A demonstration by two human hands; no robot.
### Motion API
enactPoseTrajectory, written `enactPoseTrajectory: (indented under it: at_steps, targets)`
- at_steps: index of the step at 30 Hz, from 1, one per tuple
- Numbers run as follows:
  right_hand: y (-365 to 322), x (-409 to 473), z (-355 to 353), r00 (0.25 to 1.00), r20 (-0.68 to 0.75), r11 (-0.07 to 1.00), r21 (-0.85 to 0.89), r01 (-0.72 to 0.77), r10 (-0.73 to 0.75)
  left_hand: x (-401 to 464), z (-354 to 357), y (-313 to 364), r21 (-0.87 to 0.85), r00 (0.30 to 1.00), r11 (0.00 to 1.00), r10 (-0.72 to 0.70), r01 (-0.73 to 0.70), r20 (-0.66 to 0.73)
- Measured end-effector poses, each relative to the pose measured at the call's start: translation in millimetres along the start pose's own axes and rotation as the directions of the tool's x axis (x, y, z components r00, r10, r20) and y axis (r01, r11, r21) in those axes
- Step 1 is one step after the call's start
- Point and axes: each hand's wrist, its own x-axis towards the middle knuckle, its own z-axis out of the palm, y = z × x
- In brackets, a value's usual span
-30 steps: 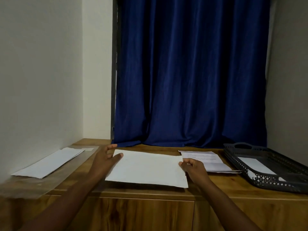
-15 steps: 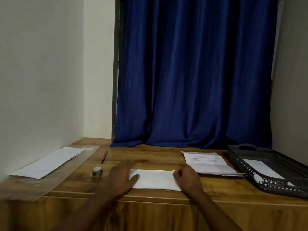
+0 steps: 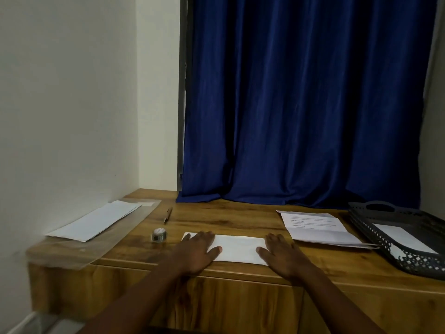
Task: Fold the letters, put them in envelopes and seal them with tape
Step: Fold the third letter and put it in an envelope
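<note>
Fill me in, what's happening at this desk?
A person is folding a letter. Both the left hand and right hand press flat on the folded letter at the desk's front edge. More letters wait to the right; the tape roll and envelopes lie untouched.

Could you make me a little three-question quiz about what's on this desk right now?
1. True or false: both hands lie flat on the folded letter.
2. Which lies nearest the left hand? A pen, B tape roll, C tray.
3. What lies by the wall on the left?

Key: 1 true, the right hand too. 2 B. 3 Envelopes on a clear sheet.
</note>
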Motion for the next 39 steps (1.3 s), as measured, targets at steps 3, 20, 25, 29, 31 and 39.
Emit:
enactPoseTrajectory:
  at_steps: [3, 20, 25, 29, 31, 39]
  targets:
    - [0.6, -1.6, 2.4, 0.999, -0.042, 0.998, 0.065, 0.008, -0.005, -5.0, -1.6, -2.2, -0.159, 0.997, 0.987, 0.024, -0.035, -0.07]
    - [7.2, -18.6, 4.9, 0.879, -0.449, 0.722, 0.661, 0.204, 0.163, -43.2, -33.4, -119.2, -0.399, 0.936, 0.912, -0.214, 0.089, -0.281]
    - [9.4, -22.5, -10.5, 0.794, -0.493, 0.428, 0.841, 0.33, 0.356, -40.3, -39.7, -103.1, -0.57, 0.907, 0.822, -0.234, -0.008, -0.349]
    - [7.5, -25.4, -18.3, 0.693, -0.52, 0.337, 0.853, 0.398, 0.499, -24.9, -42.6, -64.0, -0.684, 0.889, 0.72, -0.234, -0.113, -0.393]
    - [-7.0, -26.6, -17.8, 0.675, -0.563, 0.38, 0.824, 0.42, 0.477, -14.1, -38.2, -40.2, -0.729, 0.894, 0.667, -0.222, -0.151, -0.389]
    - [-79.4, -22.0, -16.5, 0.777, -0.629, 0.555, 0.643, 0.528, -0.011, 25.2, 0.7, 16.9, -0.771, 0.93, 0.597, -0.108, -0.221, -0.35]
